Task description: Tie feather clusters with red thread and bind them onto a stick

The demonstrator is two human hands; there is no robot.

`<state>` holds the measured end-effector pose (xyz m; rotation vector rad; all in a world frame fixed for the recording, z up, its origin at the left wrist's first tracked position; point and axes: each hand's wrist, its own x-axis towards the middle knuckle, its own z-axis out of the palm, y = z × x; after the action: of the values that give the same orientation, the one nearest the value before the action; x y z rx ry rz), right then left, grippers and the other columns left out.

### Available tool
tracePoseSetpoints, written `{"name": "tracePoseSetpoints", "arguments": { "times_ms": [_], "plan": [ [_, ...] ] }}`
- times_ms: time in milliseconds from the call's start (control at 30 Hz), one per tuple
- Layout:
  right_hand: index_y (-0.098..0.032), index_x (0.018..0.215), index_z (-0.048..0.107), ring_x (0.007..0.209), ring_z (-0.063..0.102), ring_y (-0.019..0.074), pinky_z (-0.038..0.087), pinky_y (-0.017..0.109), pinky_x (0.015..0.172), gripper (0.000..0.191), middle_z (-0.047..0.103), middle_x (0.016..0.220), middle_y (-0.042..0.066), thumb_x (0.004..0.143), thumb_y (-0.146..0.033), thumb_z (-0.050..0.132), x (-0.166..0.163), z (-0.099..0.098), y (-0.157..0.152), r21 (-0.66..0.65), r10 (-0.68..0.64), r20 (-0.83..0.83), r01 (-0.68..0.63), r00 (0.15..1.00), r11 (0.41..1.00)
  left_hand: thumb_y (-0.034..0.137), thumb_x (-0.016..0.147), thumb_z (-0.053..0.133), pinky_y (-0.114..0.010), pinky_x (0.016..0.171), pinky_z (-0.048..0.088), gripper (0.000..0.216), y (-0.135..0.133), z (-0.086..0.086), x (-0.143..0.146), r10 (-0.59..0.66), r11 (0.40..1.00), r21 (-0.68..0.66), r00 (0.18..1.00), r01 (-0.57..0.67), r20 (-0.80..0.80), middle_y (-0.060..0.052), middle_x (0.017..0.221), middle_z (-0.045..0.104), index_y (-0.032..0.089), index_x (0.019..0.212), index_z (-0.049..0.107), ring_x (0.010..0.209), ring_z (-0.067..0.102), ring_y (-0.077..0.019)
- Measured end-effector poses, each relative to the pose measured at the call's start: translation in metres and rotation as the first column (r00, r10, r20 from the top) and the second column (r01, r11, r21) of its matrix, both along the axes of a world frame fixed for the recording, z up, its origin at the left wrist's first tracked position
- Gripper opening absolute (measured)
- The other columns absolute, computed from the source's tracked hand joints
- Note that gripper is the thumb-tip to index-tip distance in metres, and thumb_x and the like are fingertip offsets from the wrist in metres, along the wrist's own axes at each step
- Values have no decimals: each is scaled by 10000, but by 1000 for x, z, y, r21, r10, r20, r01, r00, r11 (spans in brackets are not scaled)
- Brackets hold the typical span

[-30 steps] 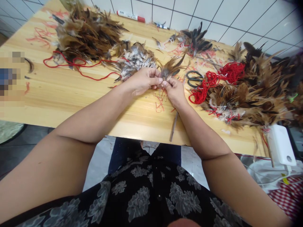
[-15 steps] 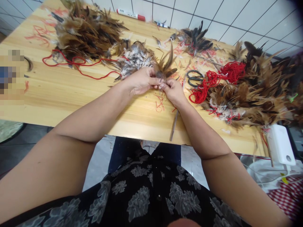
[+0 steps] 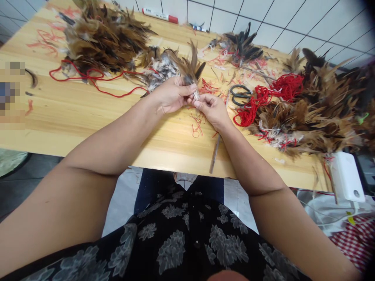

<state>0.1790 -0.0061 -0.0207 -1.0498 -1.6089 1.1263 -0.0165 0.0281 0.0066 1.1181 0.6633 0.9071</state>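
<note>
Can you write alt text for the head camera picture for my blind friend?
A person's bare left hand and right hand hold a small brown-and-black feather bunch above a pale wooden table. Around them lie black-handled scissors, tangled red yarn and big brown feather heaps.

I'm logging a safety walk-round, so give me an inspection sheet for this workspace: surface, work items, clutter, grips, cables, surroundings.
Surface: pale wooden table, with scraps strewn on it.
Work items: small feather bunch in hand; feather pile back left, feather heap at right; red yarn beside the heap.
Clutter: red thread scraps, scissors, red-capped marker.
Grips: left grip holds the small feather bunch; right grip pinches near its pale base.
Cables: white cable below the white box at right.
Surroundings: tiled wall behind; checked cloth lower right.
</note>
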Motion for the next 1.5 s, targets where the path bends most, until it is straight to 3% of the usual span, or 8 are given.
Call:
{"name": "tracePoseSetpoints", "arguments": {
  "times_ms": [167, 500, 700, 933, 1000, 1167, 1300, 1500],
  "plan": [
    [-225, 963, 707, 773, 537, 137, 473, 287, 702, 635, 612, 807, -17, 834, -794, 960, 0, -4, 3, -5, 3, -27, -3, 1000, 1000, 171, 1081, 884, -260, 703, 536, 330, 2, 6, -3, 23, 993, -117, 999, -20, 29, -22, 759, 705, 169, 807, 699, 709, 582, -129],
    [-222, 851, 633, 888, 609, 163, 532, 307, 807, 661, 629, 831, 1, 859, -817, 921, -2, 4, -1, 10, 0, -28, 0, 1000, 1000, 263, 1059, 980, -205, 648, 597, 377, -9, 14, 5, 51, 990, -131, 998, -54, -22, 3, 741, 663, 155, 850, 686, 663, 671, -108],
    [-225, 829, 640, 836, 577, 153, 520, 299, 783, 651, 631, 791, -10, 844, -800, 945, -1, 1, 0, 21, -48, 21, 47, 999, 999, 239, 1028, 975, -244, 698, 596, 339, -11, 9, 6, -11, 993, -113, 998, 17, 54, -15, 738, 692, 176, 806, 727, 672, 623, -120],
    [-227, 917, 725, 1062, 759, 208, 637, 376, 1039, 649, 815, 977, 46, 897, -863, 857, -2, 4, -2, 12, 38, -71, -37, 997, 999, 415, 913, 1056, -399, 901, 623, 356, 2, -1, -5, -20, 1000, 9, 1000, 20, -18, -25, 780, 719, 262, 837, 743, 961, 711, -247],
    [-228, 923, 730, 1114, 780, 219, 639, 391, 1082, 664, 828, 992, 51, 902, -883, 834, -2, 6, -3, 14, 77, -105, -76, 992, 997, 511, 837, 1106, -403, 873, 603, 444, 2, -2, -6, -17, 999, 51, 999, 19, -41, -21, 775, 709, 269, 837, 734, 952, 698, -253],
    [-214, 850, 686, 947, 691, 182, 593, 324, 909, 658, 687, 830, 7, 902, -844, 866, 0, 5, 0, -10, 52, -39, -52, 998, 999, 619, 726, 1157, -350, 729, 511, 574, -6, 1, 0, 24, 992, 125, 994, -10, -105, -21, 789, 704, 253, 842, 731, 822, 630, -210],
    [-218, 765, 624, 817, 556, 146, 501, 291, 779, 641, 563, 758, -20, 896, -772, 918, 2, 1, 3, -29, -3, 24, 4, 1000, 1000, 564, 799, 1136, -351, 761, 494, 579, -11, 2, 6, 124, 976, 201, 977, -88, -175, -22, 762, 630, 224, 812, 668, 845, 639, -222],
    [-228, 784, 673, 881, 606, 183, 531, 320, 842, 576, 629, 778, 0, 904, -730, 929, 2, -1, 3, -22, -49, 52, 51, 997, 998, 186, 941, 943, -352, 778, 469, 363, -16, 0, 18, 268, 944, 260, 931, -203, -248, 4, 735, 567, 223, 767, 626, 804, 540, -179]
  ]
}}
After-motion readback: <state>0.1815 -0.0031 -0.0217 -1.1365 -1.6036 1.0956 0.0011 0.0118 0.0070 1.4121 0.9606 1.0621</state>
